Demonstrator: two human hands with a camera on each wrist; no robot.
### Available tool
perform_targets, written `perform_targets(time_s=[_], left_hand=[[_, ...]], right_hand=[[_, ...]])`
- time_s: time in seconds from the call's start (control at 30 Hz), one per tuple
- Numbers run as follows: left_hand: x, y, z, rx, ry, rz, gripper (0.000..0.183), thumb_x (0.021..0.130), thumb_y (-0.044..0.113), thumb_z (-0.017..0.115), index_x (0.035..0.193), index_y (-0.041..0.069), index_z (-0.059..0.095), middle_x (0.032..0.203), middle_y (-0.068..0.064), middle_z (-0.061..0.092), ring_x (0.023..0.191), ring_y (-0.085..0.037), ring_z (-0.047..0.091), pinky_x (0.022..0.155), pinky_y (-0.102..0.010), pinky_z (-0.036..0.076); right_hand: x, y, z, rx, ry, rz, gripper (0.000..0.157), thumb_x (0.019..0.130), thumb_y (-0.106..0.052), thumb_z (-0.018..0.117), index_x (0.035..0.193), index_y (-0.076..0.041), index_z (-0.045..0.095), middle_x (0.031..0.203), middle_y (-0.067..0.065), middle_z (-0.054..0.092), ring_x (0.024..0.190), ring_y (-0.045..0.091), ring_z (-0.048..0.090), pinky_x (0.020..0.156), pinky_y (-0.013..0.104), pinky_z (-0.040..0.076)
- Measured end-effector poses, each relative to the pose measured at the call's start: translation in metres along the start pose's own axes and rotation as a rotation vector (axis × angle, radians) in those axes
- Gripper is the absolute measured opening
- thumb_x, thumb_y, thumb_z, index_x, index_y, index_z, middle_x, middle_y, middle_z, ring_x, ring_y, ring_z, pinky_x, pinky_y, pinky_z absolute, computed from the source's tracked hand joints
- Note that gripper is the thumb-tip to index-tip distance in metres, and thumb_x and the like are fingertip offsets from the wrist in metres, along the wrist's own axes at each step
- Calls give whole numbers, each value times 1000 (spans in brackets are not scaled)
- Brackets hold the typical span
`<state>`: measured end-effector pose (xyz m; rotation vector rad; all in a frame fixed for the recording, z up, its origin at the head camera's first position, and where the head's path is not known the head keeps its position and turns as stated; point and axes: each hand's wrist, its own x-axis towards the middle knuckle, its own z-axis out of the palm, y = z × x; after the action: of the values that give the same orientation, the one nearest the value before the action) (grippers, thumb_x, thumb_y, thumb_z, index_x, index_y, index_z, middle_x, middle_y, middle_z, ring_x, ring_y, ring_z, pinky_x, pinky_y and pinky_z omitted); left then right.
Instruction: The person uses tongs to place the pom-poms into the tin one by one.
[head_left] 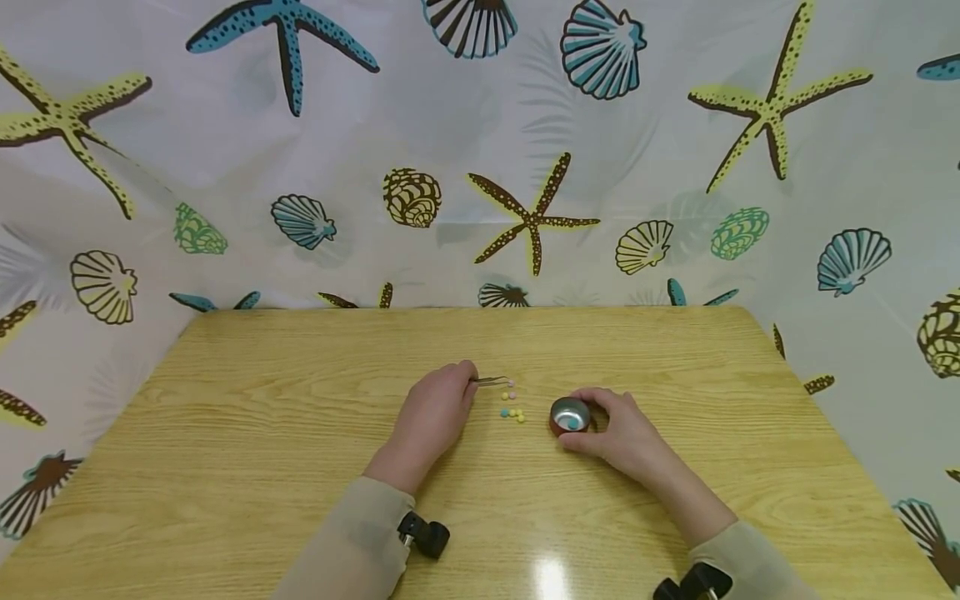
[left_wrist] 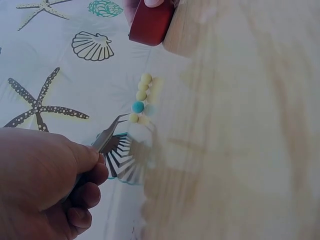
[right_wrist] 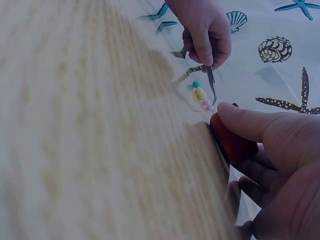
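A pair of bent-tip tweezers [head_left: 489,381] is pinched between the thumb and fingers of my left hand [head_left: 435,412]. Its tips point right, at a small pink bead [head_left: 512,383]. In the left wrist view the tweezers' tips are right by a yellow bead [left_wrist: 134,118]. Closer to me on the table lie a teal bead [head_left: 504,413] and several yellow beads [head_left: 521,418]. My right hand [head_left: 622,429] grips a small cup [head_left: 567,408], red outside and silvery inside, by its sides. A teal piece [head_left: 573,423] lies inside it. The right wrist view shows the cup's red wall [right_wrist: 232,142].
The beads lie on a light wood table [head_left: 300,375], just left of the cup. A white cloth [head_left: 450,108] printed with shells and starfish hangs behind the table and along its sides. Each sleeve bears a black wrist device [head_left: 423,535].
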<state>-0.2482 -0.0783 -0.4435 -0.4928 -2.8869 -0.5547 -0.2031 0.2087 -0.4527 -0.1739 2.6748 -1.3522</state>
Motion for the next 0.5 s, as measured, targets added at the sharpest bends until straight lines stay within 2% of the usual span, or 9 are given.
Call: perform_targets(time_s=[0.5], left_hand=[[-2, 0, -2, 3, -19, -22, 7, 112, 13, 69, 111, 7, 71, 94, -7, 72, 81, -22, 66, 75, -41, 58]], right_hand=[[1, 1, -1, -21, 1, -20, 65, 91, -33, 95, 145, -11, 67, 148, 16, 66, 163, 59, 6, 125, 77, 17]])
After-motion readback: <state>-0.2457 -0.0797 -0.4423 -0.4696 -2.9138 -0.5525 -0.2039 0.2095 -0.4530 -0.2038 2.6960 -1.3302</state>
